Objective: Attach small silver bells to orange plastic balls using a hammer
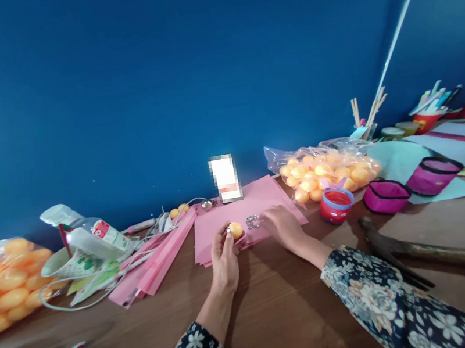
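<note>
My left hand (224, 257) is closed around a yellow-orange ball (237, 230) that looks like a ping-pong ball. A tiny silver piece shows by the thumb, too small to name. On the pink paper sheets (214, 224) lies a small cluster of shiny silver bits (252, 221), perhaps small bells or beads. Close beside it, my right hand (284, 226) reaches in from the right, fingers stretched out over the paper and partly hidden. Behind the sheets, a round silver ball (206, 204) rests near the wall.
Bags of orange balls (329, 173) stand at right and far left. A hammer (403, 250) lies at right, by magenta rings (386, 195) and a red cup (337, 207). Pink strips (162, 261), a cable and a tilted bottle (96, 234) occupy the left. A blue wall (158, 91) rises behind.
</note>
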Demonstrator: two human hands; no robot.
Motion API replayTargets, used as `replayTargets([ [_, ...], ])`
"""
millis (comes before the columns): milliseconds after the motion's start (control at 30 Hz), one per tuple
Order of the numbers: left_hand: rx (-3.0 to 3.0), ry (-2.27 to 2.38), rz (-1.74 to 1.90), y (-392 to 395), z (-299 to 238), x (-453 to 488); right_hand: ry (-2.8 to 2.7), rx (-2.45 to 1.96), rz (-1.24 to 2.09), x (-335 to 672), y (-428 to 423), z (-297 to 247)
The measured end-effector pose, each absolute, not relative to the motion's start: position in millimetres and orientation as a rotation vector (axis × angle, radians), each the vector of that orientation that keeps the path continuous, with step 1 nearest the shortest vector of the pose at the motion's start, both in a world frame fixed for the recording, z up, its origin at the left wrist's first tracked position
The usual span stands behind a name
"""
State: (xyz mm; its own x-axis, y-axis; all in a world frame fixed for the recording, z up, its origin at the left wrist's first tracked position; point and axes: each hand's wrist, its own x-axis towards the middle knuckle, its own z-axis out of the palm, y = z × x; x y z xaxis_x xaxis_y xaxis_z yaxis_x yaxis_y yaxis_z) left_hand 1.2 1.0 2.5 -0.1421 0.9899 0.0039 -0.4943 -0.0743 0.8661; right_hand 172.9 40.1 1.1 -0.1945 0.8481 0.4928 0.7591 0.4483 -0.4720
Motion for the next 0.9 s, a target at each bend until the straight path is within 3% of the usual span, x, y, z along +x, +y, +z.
replayTargets([
  [367, 0.874, 0.949, 1.486, -4.1, 7.9, 1.9, -2.013, -1.346, 0.103, 168.3, 39.9, -2.7],
  [900, 0.931, 0.973, 1.466, -4.7, 6.5, 2.2, -1.594, -1.061, 0.685, 136.7, 5.3, 22.4],
])
